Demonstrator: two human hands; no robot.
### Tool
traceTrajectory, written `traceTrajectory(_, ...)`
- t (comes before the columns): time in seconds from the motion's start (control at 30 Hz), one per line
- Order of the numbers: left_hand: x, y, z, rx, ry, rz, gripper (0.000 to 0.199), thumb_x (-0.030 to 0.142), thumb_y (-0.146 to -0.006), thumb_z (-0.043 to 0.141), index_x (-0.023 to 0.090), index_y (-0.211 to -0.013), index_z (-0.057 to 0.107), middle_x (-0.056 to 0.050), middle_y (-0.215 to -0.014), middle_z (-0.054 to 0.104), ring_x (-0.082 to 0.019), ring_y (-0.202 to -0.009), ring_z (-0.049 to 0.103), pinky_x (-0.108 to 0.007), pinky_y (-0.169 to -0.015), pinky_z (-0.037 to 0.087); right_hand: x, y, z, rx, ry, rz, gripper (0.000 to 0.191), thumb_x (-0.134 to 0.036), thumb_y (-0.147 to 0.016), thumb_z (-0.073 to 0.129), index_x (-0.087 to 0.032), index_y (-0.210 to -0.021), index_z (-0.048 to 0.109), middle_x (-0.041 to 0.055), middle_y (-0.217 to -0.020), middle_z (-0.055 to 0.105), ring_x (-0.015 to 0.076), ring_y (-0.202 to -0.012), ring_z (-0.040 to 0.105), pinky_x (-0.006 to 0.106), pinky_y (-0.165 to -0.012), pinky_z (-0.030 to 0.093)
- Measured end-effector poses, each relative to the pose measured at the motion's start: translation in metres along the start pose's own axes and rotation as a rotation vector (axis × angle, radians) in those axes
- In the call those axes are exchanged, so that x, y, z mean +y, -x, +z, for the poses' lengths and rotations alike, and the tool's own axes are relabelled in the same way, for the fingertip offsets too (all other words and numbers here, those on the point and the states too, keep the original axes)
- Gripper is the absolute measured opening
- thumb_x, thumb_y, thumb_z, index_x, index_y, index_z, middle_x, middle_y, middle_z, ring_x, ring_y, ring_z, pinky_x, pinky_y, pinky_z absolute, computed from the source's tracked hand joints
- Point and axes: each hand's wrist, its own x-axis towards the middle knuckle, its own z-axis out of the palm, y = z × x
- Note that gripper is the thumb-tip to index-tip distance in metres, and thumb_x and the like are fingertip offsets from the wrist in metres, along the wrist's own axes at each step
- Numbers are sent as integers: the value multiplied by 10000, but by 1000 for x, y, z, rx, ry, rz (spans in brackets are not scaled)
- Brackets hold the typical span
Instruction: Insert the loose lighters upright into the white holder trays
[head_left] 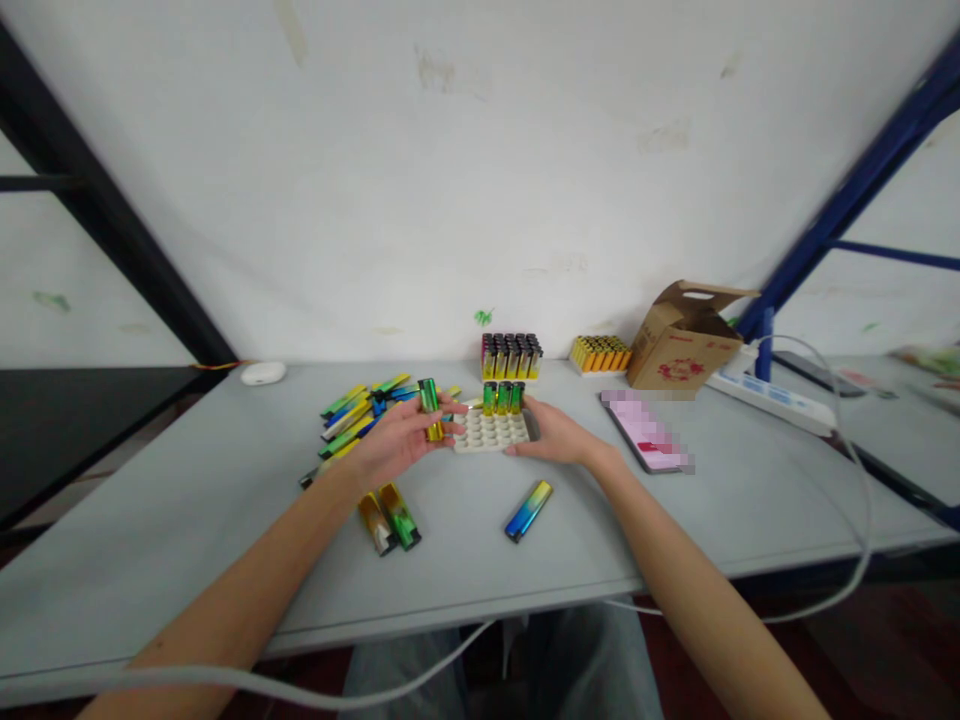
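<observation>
My left hand (401,435) is closed on a green and yellow lighter (429,405), held upright at the left end of a white tray with rows of holes (487,432). Along the tray's back row stand several green lighters (503,398). My right hand (553,432) grips the tray's right end, its thumb at the near corner and the other fingers partly hidden behind. A loose pile of colourful lighters (349,420) lies beyond and left of my left hand. Nearer me lie two lighters (390,518) side by side, and a blue and yellow lighter (529,511) lies in front of the tray.
By the wall stand a block of black-topped lighters (511,355) and a tray of orange ones (600,354). An open cardboard box (679,345), a phone (646,432) and a power strip (776,400) are at right. A white case (263,373) sits back left. A white cable crosses the front.
</observation>
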Motion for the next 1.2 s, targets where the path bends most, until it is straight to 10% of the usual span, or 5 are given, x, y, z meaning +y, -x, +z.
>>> traceTrajectory(0.37,10,10,-3,-206,274,-104,52,99,-667,553,141,-680,580,-5,-546,494,-87,-409,426,-212,-432,400,1,-1,1,-13,12,7,788,-488,-726,773,-98,-1340,470,218,-1318,601,346,-1157,600,474,-977,472)
traceTrajectory(0.9,1,-3,10,154,77,3,509,479,-1019,330,145,-754,608,-96,-703,690,-154,-557,597,-262,-570,505,0,0,1,15,-17,0,768,-467,-714,791,-145,-1339,482,182,-1295,625,333,-1140,612,466,-965,475)
traceTrajectory(1.2,-5,-4,-2,98,8,-39,588,649,-949,375,168,-640,510,87,-436,301,-45,-310,226,-149,-321,204,0,0,0,-12,7,11,770,-502,-726,772,-117,-1327,482,204,-1310,608,343,-1154,599,472,-973,470)
